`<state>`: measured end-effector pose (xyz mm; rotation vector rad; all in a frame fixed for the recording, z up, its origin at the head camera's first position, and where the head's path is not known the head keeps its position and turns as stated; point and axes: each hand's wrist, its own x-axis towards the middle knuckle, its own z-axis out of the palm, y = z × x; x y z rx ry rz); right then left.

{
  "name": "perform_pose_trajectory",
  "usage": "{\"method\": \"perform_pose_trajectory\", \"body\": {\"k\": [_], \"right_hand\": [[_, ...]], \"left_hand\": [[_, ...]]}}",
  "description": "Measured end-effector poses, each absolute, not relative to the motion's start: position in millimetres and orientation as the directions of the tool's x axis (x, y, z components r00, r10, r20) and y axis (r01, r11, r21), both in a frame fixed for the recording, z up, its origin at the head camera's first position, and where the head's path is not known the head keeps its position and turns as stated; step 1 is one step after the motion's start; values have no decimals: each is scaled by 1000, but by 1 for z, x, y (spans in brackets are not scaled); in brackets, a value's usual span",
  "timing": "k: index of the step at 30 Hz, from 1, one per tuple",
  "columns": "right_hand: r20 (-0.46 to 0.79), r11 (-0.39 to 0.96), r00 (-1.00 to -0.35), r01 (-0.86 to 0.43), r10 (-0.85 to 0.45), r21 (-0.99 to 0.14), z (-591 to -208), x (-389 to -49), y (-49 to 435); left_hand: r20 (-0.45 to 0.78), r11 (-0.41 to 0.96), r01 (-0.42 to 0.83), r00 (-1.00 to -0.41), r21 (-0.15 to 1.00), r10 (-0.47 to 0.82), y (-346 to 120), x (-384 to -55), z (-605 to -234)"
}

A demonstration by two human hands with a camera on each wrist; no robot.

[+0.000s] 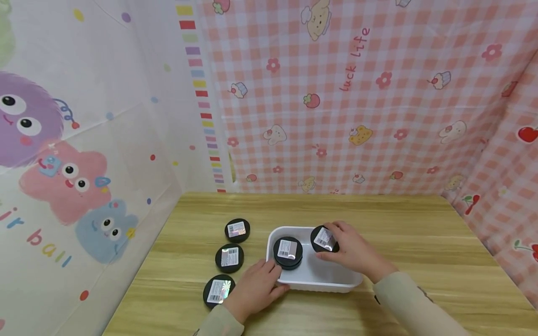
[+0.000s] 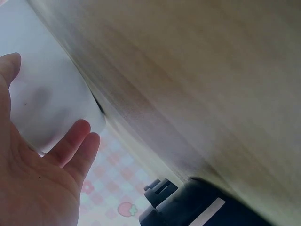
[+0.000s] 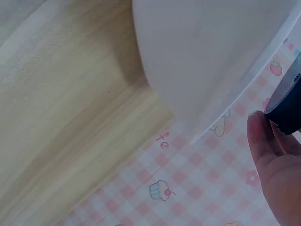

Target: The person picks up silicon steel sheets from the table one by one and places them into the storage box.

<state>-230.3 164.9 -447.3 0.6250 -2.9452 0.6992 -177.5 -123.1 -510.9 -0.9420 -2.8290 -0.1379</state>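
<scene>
My right hand (image 1: 350, 247) holds a black round flat container (image 1: 324, 239) with a white barcode label over the right end of a white plastic tray (image 1: 313, 285). In the right wrist view, fingertips (image 3: 257, 123) press against the dark edge of this container (image 3: 285, 106). At the tray's left end sits a stack of black round containers (image 1: 287, 252), label side up. My left hand (image 1: 257, 285) grips the tray's near left corner, thumb along the outer front wall and some fingers over the rim. Against the tray's outer wall (image 2: 56, 89), two other fingers extend in the left wrist view.
Left of the tray, three similar labelled containers stand in a slanting row: a far one (image 1: 237, 230), a middle one (image 1: 229, 257) and a near one (image 1: 218, 290) partly behind the left hand. The wood-grain table (image 1: 412, 233) ends at a pink checked cloth (image 1: 294, 112).
</scene>
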Motion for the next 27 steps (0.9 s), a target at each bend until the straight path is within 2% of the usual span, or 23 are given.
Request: {"method": "perform_pose_trajectory", "body": {"k": [6, 27], "right_hand": [[167, 803, -900, -434, -401, -409, -444, -234, 158], [132, 788, -854, -516, -503, -337, -438, -244, 127]], "left_hand": [[175, 799, 599, -793, 47, 584, -122, -180, -511], [213, 786, 618, -770, 13, 601, -124, -177, -510]]}}
